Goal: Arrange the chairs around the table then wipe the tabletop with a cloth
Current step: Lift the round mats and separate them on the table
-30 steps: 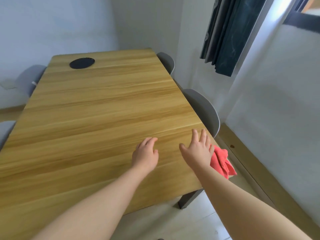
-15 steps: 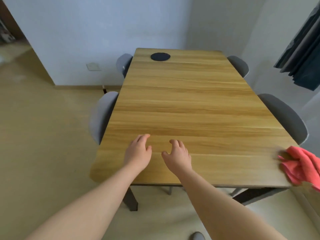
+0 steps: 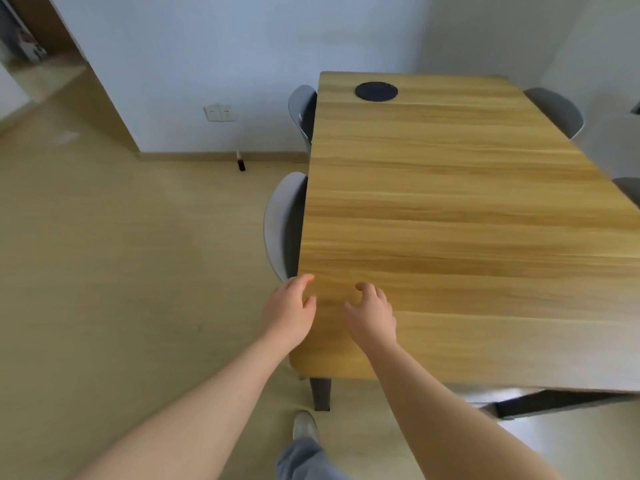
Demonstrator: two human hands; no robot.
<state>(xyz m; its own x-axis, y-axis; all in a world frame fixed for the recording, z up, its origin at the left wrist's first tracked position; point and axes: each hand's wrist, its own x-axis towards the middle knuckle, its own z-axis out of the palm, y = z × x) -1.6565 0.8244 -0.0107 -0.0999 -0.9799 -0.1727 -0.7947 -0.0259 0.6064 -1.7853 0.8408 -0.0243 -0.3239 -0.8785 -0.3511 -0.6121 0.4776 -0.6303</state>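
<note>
Wooden tabletop (image 3: 450, 209) lies under the fingers of both hands

Left hand (image 3: 291, 308): fingers (image 3: 304, 280) loosely curled, grasping nothing, positioned over the left edge of the tabletop close to the near corner. Contact with the surface cannot be determined

Right hand (image 3: 372, 315): fingers (image 3: 367, 289) loosely curled downward, grasping nothing, positioned over the tabletop just beside the left hand. The two hands do not touch

Near left chair (image 3: 281, 226): grey backrest just beside the left fingertips, set against the left table edge

Far left chair (image 3: 302, 110): backrest against the same edge, further back

Far right chair (image 3: 558, 110): backrest at the right edge, near the far corner

Near right chair (image 3: 629, 190): only partly in view at the right border

Black disc (image 3: 376, 91): lies flat on the tabletop near the far left corner

Dark table leg (image 3: 320, 393): stands under the near left corner

Shoe (image 3: 304, 426) and grey trouser leg (image 3: 303, 459): on the pale floor just beside that leg

Wall socket (image 3: 218, 113): on the white wall left of the table. A small dark object (image 3: 241, 163) stands at the skirting board near it; what it is cannot be determined
</note>
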